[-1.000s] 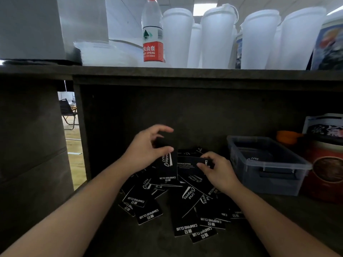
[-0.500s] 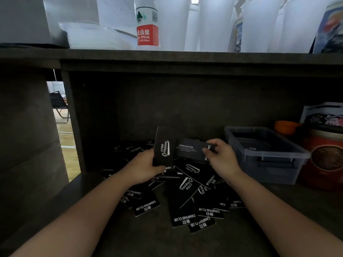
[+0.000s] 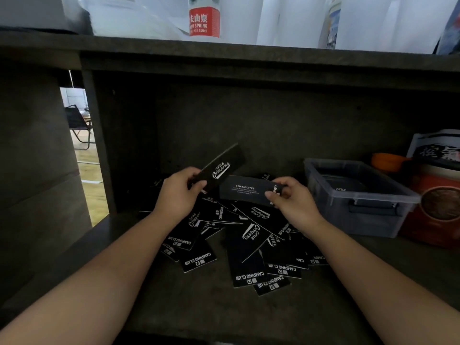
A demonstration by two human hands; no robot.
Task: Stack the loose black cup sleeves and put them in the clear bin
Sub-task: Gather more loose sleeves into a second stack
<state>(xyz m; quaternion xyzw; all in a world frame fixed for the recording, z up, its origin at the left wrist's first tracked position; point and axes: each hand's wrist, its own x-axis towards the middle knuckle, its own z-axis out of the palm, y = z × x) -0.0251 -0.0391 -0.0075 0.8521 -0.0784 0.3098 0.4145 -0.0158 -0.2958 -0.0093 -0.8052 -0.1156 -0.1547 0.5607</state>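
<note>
Flat black card sleeves [image 3: 249, 235], matte with white script and block lettering, lie scattered and overlapping in a loose heap on the dark, rough-grained shelf [image 3: 199, 307]. To the right of the heap stands the clear bin [image 3: 358, 195], a rectangular translucent plastic tub with a rolled rim and a dark clip handle on its near wall; at least one black sleeve shows dimly on its floor. Just beside the bin, further right, sit a round red-brown canister [image 3: 438, 207] and something orange [image 3: 388, 160] behind it.

The left hand [image 3: 176, 195] hangs above the heap with its grip clamped on one sleeve [image 3: 221, 168]: thumb over the near face, fingers curled behind, the sleeve tilted so its long edge rises up and to the right. The right hand [image 3: 296, 202] holds a second sleeve [image 3: 249, 190] nearly level, thumb and fingertips pinching its right end, the printed face turned toward the camera. The two held sleeves meet or overlap near the middle; whether they touch cannot be told. Both forearms reach in from the lower corners.

On the ledge above stand a plastic water bottle [image 3: 204, 21] with a red label and tall white cups [image 3: 283, 18].
</note>
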